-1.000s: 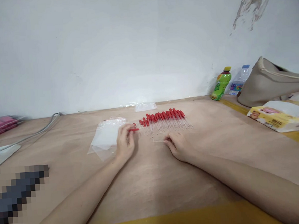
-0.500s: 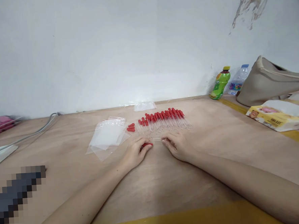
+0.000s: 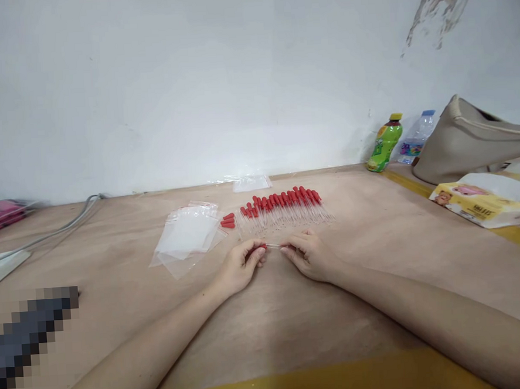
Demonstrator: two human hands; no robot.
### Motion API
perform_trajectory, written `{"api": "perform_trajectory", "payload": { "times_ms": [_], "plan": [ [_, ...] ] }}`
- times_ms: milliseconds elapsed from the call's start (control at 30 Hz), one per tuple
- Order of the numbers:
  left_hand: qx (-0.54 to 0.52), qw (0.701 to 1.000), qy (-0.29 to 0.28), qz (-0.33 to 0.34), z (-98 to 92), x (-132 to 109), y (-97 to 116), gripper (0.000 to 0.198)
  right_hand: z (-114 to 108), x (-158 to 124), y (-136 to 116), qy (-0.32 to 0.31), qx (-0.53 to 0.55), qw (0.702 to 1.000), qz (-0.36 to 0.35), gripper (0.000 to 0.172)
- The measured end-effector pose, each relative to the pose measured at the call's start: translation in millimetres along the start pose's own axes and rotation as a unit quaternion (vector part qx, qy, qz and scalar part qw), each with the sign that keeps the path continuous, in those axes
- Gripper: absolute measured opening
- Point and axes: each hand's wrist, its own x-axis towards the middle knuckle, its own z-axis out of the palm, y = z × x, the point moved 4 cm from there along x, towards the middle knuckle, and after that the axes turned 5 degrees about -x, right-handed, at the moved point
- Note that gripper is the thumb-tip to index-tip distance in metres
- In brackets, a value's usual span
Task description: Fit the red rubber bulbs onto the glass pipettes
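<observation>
My left hand is closed round a red rubber dropper bulb, most of it hidden by the fingers. Opposite it, my right hand pinches a thin clear glass dropper tube. The tube's left end meets the bulb; how far it sits inside cannot be seen. Just beyond both hands lies a row of droppers with red bulbs, their clear tubes pointing towards me. A few loose red bulbs lie at the row's left end.
Clear zip bags are stacked left of the loose bulbs. A grey cable runs along the far left. At the right stand a green bottle, a clear bottle, a beige bag and a yellow tissue pack.
The gap between bulb and tube has closed; they now touch. My left hand has turned a little, hiding more of the bulb. My right hand has hardly moved.
</observation>
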Motion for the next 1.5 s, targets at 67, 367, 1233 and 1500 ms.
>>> {"api": "perform_trajectory", "payload": {
  "times_ms": [67,367,1233,1500],
  "plan": [
    [-0.043,0.999,-0.008,-0.018,0.8,1,-1,0.026,0,0,0,-0.006,0.000,1.000,-0.003,0.016],
    [-0.100,0.991,-0.011,-0.088,-0.4,-1,-5,0.028,-1,1,3,-0.036,0.010,0.999,-0.009,0.016],
    [-0.034,0.999,0.018,-0.026,-7.9,2,-9,0.026,1,0,1,0.001,0.001,1.000,-0.001,0.013],
    [-0.075,0.995,-0.005,-0.063,-0.9,-2,-2,0.027,1,-2,-2,-0.001,-0.002,0.998,-0.070,0.019]
  ]
}}
